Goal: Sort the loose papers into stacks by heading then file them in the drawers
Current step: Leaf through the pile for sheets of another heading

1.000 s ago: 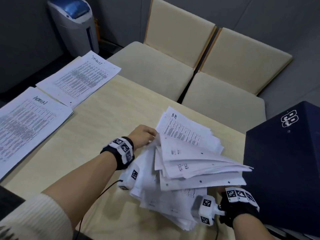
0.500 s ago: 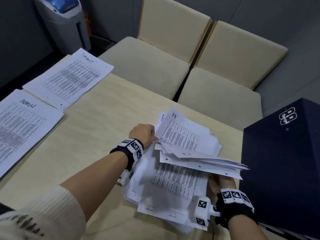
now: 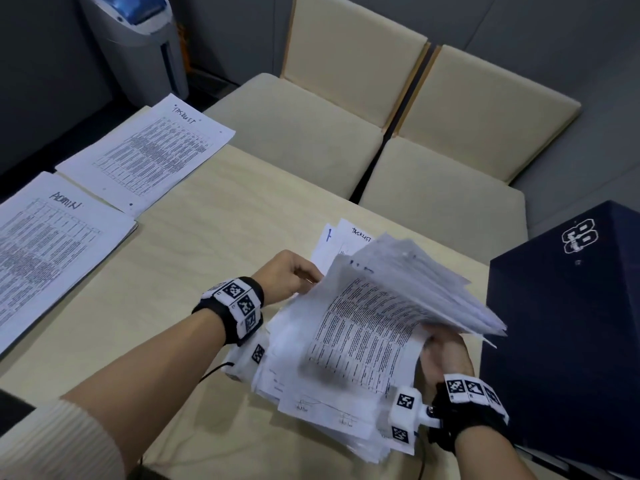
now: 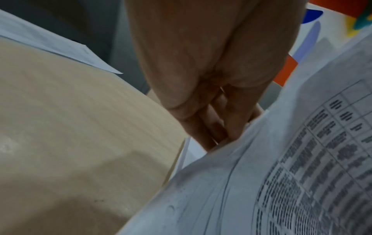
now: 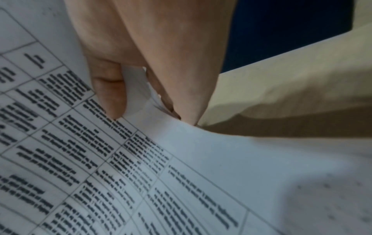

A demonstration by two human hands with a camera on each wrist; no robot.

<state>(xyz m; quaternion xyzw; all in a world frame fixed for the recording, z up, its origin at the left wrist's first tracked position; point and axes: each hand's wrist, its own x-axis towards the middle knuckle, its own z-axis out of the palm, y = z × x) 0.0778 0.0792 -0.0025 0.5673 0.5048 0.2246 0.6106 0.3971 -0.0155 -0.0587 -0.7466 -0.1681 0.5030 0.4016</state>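
Note:
A messy pile of loose papers (image 3: 322, 407) lies on the table (image 3: 214, 244) in front of me. My right hand (image 3: 446, 355) pinches a thick bundle of printed sheets (image 3: 398, 289) off that pile, thumb on top and fingers beneath, as the right wrist view shows (image 5: 147, 111). The bundle is lifted and tilted up on its right side. My left hand (image 3: 294, 271) holds the bundle's left edge, its fingers (image 4: 211, 127) tucked behind the sheets. A sheet headed TASKLIST (image 3: 356, 233) shows beyond the bundle. Two sorted stacks lie at the left, ADMIN (image 3: 45, 244) and TASKLIST (image 3: 152, 150).
A dark blue drawer box (image 3: 571, 341) stands at the right, close to my right hand. Two cream chairs (image 3: 346, 116) are pushed against the table's far edge. A grey and blue bin (image 3: 138, 39) stands on the floor at the far left.
The bundle has been lifted higher and tilted up to the right. The HR sheet that lay on top is out of sight, and a TASKLIST sheet now shows behind.

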